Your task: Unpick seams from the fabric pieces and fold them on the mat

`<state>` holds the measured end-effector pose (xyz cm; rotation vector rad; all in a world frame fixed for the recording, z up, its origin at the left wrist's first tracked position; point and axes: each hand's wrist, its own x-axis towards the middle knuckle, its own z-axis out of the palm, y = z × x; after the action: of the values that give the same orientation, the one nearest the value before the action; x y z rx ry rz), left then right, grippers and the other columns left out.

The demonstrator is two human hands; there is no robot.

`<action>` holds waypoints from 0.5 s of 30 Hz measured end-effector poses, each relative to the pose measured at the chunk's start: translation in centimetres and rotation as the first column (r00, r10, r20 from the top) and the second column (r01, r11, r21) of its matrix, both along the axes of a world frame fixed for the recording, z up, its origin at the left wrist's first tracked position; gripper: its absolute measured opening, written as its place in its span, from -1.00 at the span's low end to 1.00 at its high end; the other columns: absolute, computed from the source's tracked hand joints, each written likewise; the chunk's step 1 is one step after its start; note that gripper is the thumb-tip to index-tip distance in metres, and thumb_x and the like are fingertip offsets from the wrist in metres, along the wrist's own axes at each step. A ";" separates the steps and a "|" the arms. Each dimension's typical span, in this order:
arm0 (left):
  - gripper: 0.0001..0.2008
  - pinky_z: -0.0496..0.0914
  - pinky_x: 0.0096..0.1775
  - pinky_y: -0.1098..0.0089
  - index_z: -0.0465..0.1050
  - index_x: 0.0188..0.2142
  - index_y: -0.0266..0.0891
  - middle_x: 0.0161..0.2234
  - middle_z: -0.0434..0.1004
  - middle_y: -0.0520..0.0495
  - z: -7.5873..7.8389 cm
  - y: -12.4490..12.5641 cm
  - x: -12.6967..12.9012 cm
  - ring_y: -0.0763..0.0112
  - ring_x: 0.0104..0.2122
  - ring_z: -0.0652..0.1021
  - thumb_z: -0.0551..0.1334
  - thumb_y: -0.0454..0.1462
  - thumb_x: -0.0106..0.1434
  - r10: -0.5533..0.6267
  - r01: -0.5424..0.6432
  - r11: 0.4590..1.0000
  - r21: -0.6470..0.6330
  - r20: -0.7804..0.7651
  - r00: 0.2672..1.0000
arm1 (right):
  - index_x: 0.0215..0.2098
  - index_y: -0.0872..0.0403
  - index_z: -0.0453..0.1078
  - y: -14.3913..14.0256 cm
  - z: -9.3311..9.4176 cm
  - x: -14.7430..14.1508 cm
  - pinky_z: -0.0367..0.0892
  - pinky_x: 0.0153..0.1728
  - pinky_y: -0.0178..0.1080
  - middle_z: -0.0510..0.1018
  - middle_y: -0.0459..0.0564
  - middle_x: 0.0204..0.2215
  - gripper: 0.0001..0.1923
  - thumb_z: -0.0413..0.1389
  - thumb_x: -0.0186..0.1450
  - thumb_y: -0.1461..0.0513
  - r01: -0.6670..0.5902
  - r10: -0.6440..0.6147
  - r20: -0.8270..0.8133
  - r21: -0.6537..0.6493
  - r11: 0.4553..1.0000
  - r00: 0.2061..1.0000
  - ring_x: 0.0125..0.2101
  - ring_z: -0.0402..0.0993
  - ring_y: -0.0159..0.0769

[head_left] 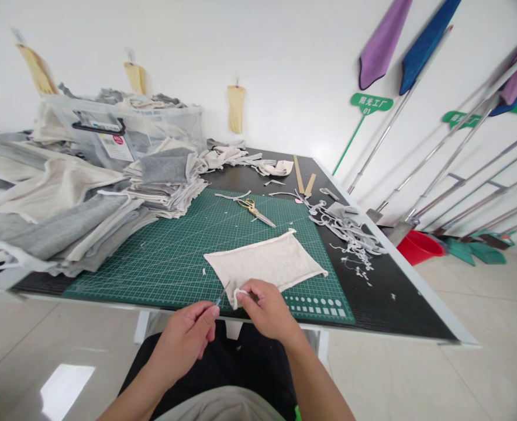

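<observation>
A cream fabric piece (262,262), shaped like a flat rectangular bag, lies on the green cutting mat (162,251). My right hand (265,307) pinches its near corner, where a looped white edge or cord (237,297) stands up between thumb and fingers. In my left hand (191,330) is a slim pointed tool (219,301) with a light blue part showing and a thin tip directed at that corner; its exact kind I cannot make out. Gold-handled scissors (257,211) rest on the mat beyond the fabric, apart from both hands.
Stacked grey and cream cloths (166,175) cover the table's left side, before a clear plastic bin (109,131) full of fabric. Grey scraps (346,228) lie at right, near two wooden strips (304,178). Mops and a red bucket (419,247) stand beyond the table's right edge.
</observation>
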<state>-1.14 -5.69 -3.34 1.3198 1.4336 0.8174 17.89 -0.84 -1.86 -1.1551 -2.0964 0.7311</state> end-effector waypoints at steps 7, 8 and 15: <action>-0.63 0.19 -0.62 0.52 0.34 -0.40 -0.24 -0.57 0.40 0.08 -0.6 -0.4 0.0 0.57 -0.70 0.34 0.04 0.00 0.28 -0.027 0.028 1.000 -0.013 0.050 0.998 | -0.38 0.07 0.35 0.0 0.0 0.1 0.17 -0.33 -0.34 0.45 -0.10 -0.45 -0.84 0.00 0.35 0.23 -0.024 0.024 -0.025 0.012 1.000 0.999 -0.38 0.35 -0.37; -0.65 0.21 -0.61 0.52 0.34 -0.37 -0.23 -0.56 0.40 0.08 -0.8 -0.4 0.0 0.57 -0.68 0.36 0.03 -0.01 0.29 -0.031 0.031 0.999 0.007 0.039 0.999 | -0.37 0.07 0.35 0.1 -0.1 0.1 0.17 -0.32 -0.34 0.45 -0.09 -0.44 -0.85 0.00 0.34 0.24 -0.030 0.030 -0.031 0.014 0.999 0.999 -0.38 0.35 -0.37; -0.76 0.29 -0.54 0.52 0.29 -0.23 -0.19 -0.52 0.38 0.13 -1.7 -0.9 -0.5 0.56 -0.64 0.40 0.02 -0.09 0.33 -0.035 0.046 0.977 0.208 -0.056 0.998 | -0.28 0.07 0.37 0.2 -0.3 0.4 0.22 -0.25 -0.32 0.46 -0.05 -0.37 -0.85 -0.03 0.32 0.34 -0.093 0.099 -0.136 0.043 0.995 0.986 -0.32 0.37 -0.35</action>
<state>-1.69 -6.60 -5.03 1.5345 1.3845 0.9332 18.24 -0.66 -2.21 -0.9610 -2.0511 0.7912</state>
